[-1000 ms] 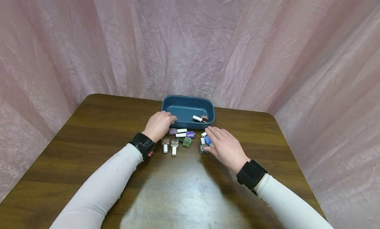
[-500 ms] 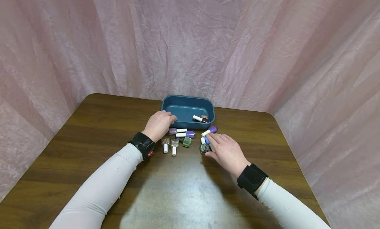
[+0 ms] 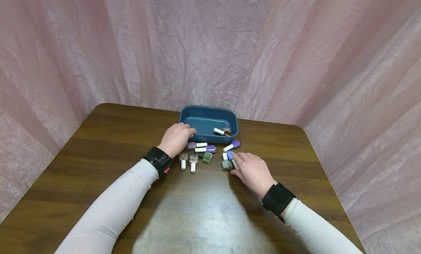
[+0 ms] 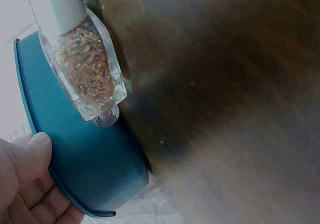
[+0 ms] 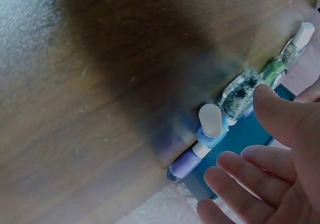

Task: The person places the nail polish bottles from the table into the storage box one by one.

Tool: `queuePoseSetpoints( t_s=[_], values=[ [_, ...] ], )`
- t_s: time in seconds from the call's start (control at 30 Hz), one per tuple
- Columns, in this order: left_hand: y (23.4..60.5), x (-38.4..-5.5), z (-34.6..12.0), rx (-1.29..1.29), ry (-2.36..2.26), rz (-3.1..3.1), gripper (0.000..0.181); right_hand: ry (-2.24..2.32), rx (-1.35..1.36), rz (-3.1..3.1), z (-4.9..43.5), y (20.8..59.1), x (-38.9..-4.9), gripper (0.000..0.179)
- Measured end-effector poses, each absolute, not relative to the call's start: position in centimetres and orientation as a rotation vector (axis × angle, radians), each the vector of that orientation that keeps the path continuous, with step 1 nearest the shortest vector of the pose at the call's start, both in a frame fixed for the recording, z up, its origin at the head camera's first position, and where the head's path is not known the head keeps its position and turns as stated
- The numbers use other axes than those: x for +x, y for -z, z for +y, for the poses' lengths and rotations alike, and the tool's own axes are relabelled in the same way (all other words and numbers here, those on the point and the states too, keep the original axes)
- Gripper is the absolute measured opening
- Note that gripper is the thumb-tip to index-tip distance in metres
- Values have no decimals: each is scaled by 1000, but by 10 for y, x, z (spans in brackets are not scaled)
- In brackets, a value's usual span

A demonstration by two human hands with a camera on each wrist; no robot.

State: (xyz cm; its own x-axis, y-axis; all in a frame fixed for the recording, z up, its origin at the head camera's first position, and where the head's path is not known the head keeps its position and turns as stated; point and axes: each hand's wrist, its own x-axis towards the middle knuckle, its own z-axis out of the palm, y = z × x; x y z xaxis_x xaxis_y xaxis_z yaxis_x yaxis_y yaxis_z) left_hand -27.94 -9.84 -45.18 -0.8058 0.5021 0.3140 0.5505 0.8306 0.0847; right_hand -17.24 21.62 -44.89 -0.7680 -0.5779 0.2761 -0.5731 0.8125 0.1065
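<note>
My left hand (image 3: 177, 139) grips the left front rim of a teal bin (image 3: 200, 123); its thumb (image 4: 39, 149) lies against the wall. A copper-glitter nail polish bottle (image 4: 86, 66) looms close in the left wrist view. My right hand (image 3: 254, 171) hovers with relaxed, spread fingers (image 5: 255, 176) beside a blue nail polish bottle (image 3: 230, 155), partly covering it. Left of that lies a black-speckled nail polish bottle (image 3: 226, 165). A purple nail polish bottle (image 3: 235, 144) rests just behind, near the bin's front right corner.
Inside the bin's right end lie a dark red nail polish bottle (image 3: 227, 133) and a glittery one. Before the bin lie a green bottle (image 3: 207, 158), a violet one (image 3: 211, 149), a mauve one (image 3: 191, 146) and clear-glitter ones (image 3: 193, 159). A pink curtain (image 3: 210, 49) hangs behind the table.
My right hand has drawn back slightly toward me and to the right, uncovering the purple bottle and more of the blue and speckled ones. The left hand has stayed on the bin.
</note>
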Motion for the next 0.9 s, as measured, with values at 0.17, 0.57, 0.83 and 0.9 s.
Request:
queuePoseSetpoints(
  t_s=[0.17,0.57,0.83,0.9],
  values=[
    [452,-279,-98,-802,258,-2732,25,18,855,-2718,217,452,-173,61],
    [450,-277,-98,-787,272,-2748,27,41,738,-2742,216,458,-176,42],
    [450,-277,-98,-780,283,-2749,26,48,687,-2786,215,460,-180,39],
    [450,-277,-97,-781,286,-2747,26,46,688,-2788,215,461,-181,38]
  ],
)
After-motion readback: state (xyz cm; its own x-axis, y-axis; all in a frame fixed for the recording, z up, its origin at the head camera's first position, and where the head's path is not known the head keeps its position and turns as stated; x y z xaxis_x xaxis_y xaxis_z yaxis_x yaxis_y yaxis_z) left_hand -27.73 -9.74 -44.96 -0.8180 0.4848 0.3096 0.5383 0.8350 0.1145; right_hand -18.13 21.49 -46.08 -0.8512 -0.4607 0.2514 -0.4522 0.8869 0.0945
